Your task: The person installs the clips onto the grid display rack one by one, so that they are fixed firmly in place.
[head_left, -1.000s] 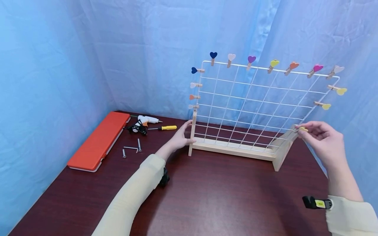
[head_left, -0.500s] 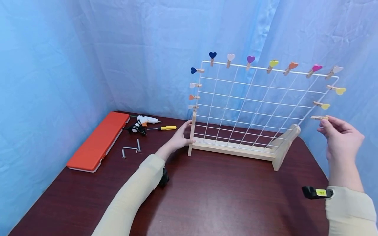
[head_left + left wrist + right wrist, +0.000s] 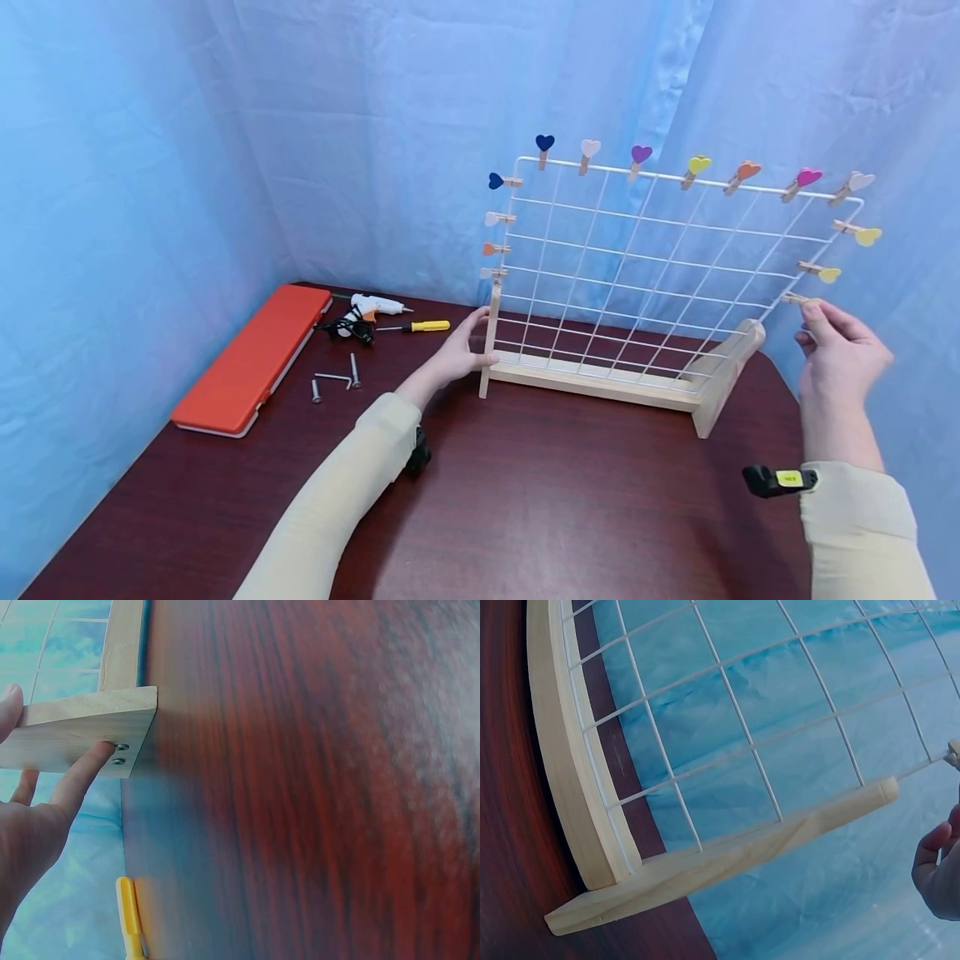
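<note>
Fingers of the left hand (image 3: pixel 453 354) lie straight against the rack's wooden post (image 3: pixel 82 739), screws visible only wrist-side; right hand (image 3: pixel 836 354) pinches a clothespin (image 3: pixel 797 298) at the grid's (image 3: pixel 645 267) three o'clock edge.

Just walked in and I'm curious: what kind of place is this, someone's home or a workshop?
Probably a staged craft or recording corner, not a lived-in room. Blue cloth hangs all around a dark wooden table, and a glue gun, a yellow screwdriver and loose bolts lie beside a wire grid stand.

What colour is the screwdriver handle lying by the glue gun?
Yellow. The screwdriver handle shows best in the head view, beside the glue gun.
</note>
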The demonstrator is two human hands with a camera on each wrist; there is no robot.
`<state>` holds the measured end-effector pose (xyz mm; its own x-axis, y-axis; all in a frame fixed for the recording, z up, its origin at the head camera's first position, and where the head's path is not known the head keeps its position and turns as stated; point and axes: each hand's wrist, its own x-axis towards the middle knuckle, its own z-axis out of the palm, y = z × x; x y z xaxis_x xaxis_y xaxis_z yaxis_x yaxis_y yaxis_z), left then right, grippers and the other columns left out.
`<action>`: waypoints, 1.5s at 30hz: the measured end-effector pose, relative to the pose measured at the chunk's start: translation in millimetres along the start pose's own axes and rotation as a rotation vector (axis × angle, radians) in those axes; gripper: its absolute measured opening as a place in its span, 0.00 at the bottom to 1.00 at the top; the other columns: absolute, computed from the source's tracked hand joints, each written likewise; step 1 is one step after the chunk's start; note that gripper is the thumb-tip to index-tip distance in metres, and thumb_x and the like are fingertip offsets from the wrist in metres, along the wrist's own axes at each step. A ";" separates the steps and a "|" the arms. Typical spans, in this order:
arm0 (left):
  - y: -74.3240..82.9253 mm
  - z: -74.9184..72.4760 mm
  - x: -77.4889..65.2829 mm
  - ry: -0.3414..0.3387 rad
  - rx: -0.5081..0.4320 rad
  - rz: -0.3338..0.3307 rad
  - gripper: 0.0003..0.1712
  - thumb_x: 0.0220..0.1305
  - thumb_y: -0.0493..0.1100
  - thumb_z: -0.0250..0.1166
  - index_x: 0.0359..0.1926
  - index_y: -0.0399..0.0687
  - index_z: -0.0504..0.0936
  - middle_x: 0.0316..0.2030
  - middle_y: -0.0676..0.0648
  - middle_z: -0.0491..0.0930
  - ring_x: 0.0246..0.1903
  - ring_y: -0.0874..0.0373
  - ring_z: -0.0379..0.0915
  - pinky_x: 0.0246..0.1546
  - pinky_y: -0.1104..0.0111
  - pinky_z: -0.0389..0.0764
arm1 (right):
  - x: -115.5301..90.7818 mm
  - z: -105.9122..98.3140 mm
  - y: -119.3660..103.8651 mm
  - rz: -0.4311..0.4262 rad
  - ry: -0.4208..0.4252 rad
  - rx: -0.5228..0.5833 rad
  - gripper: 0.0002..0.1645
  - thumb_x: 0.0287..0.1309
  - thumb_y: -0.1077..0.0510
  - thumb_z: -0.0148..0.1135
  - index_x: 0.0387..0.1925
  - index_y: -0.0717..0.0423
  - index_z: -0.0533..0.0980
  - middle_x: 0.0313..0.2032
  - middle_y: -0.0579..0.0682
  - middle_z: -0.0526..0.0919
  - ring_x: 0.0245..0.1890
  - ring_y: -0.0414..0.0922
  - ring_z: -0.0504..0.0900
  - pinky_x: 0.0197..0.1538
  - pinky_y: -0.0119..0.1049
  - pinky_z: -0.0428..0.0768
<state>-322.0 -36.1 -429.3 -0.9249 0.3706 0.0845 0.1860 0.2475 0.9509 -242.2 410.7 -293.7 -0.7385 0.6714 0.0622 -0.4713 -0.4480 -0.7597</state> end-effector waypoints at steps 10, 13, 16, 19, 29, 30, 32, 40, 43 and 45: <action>17.1 -4.4 -5.3 -0.062 -0.048 -0.031 0.48 0.51 0.35 0.66 0.67 0.62 0.50 0.65 0.46 0.51 0.60 0.45 0.58 0.45 0.58 0.75 | 0.2 2.6 5.5 -0.037 -0.017 -0.106 0.23 0.26 0.71 0.74 0.34 0.70 0.80 0.23 0.53 0.82 0.16 0.42 0.74 0.17 0.30 0.73; 21.1 -5.5 -7.8 -0.067 -0.049 -0.034 0.48 0.51 0.35 0.65 0.67 0.60 0.49 0.65 0.45 0.51 0.60 0.44 0.57 0.46 0.58 0.75 | -1.4 2.4 4.5 -0.115 -0.060 -0.218 0.21 0.29 0.68 0.74 0.33 0.69 0.80 0.23 0.51 0.81 0.19 0.41 0.74 0.19 0.27 0.73; 16.1 -4.4 -5.1 -0.055 -0.038 -0.038 0.48 0.51 0.36 0.66 0.67 0.63 0.49 0.65 0.47 0.52 0.60 0.46 0.58 0.45 0.60 0.75 | -3.5 2.7 1.3 -0.191 -0.079 -0.394 0.18 0.32 0.65 0.73 0.32 0.66 0.81 0.23 0.48 0.81 0.21 0.38 0.74 0.22 0.23 0.73; 7.2 -2.4 -0.6 -0.023 -0.024 -0.027 0.48 0.50 0.37 0.67 0.66 0.67 0.51 0.64 0.49 0.53 0.59 0.48 0.60 0.44 0.61 0.76 | -4.3 3.7 -2.1 -0.221 -0.088 -0.570 0.17 0.34 0.62 0.73 0.33 0.62 0.82 0.24 0.44 0.79 0.25 0.37 0.72 0.24 0.20 0.71; 1.8 -1.3 0.3 0.003 -0.012 -0.014 0.48 0.50 0.38 0.67 0.65 0.69 0.51 0.63 0.50 0.54 0.58 0.48 0.61 0.43 0.61 0.76 | 1.3 -1.8 -3.9 -0.378 -0.125 -0.939 0.14 0.43 0.57 0.69 0.36 0.55 0.82 0.23 0.36 0.76 0.26 0.32 0.70 0.23 0.18 0.66; 1.5 -1.0 0.4 0.004 -0.006 -0.014 0.48 0.50 0.38 0.67 0.65 0.69 0.51 0.64 0.50 0.54 0.58 0.48 0.60 0.44 0.60 0.76 | 0.6 -2.3 -4.1 -0.386 -0.130 -0.947 0.15 0.43 0.57 0.68 0.37 0.55 0.81 0.24 0.35 0.76 0.26 0.32 0.70 0.24 0.18 0.66; 0.6 -0.6 0.7 0.005 0.012 -0.008 0.48 0.50 0.38 0.67 0.65 0.69 0.50 0.64 0.50 0.54 0.59 0.48 0.60 0.46 0.59 0.75 | -0.8 -2.9 -4.6 -0.407 -0.142 -0.955 0.16 0.44 0.57 0.67 0.39 0.55 0.81 0.27 0.35 0.77 0.28 0.32 0.71 0.25 0.18 0.67; 6.9 -7.7 -4.0 0.027 0.252 0.116 0.51 0.50 0.48 0.67 0.68 0.67 0.44 0.63 0.47 0.56 0.58 0.49 0.61 0.56 0.55 0.65 | -4.5 2.1 -8.3 -0.647 -0.178 -0.998 0.18 0.45 0.55 0.67 0.42 0.51 0.80 0.34 0.37 0.80 0.28 0.29 0.72 0.32 0.19 0.68; 18.8 -17.2 -9.7 0.055 0.295 0.166 0.51 0.50 0.50 0.67 0.68 0.66 0.44 0.63 0.48 0.57 0.57 0.49 0.62 0.49 0.56 0.72 | -14.2 10.4 -11.2 -0.720 -0.192 -1.055 0.18 0.45 0.53 0.67 0.43 0.47 0.79 0.37 0.36 0.80 0.29 0.27 0.71 0.33 0.18 0.67; 29.3 -24.9 -15.6 0.066 0.333 0.188 0.50 0.50 0.52 0.66 0.68 0.65 0.45 0.63 0.48 0.56 0.58 0.50 0.60 0.46 0.56 0.73 | -24.0 18.0 -13.1 -0.763 -0.213 -1.095 0.19 0.45 0.52 0.67 0.44 0.44 0.79 0.39 0.36 0.79 0.30 0.26 0.71 0.34 0.17 0.67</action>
<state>-310.3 -56.9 -395.3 -0.8820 0.3813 0.2770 0.4413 0.4618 0.7694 -227.0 389.8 -273.6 -0.5738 0.3911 0.7196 -0.2444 0.7568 -0.6062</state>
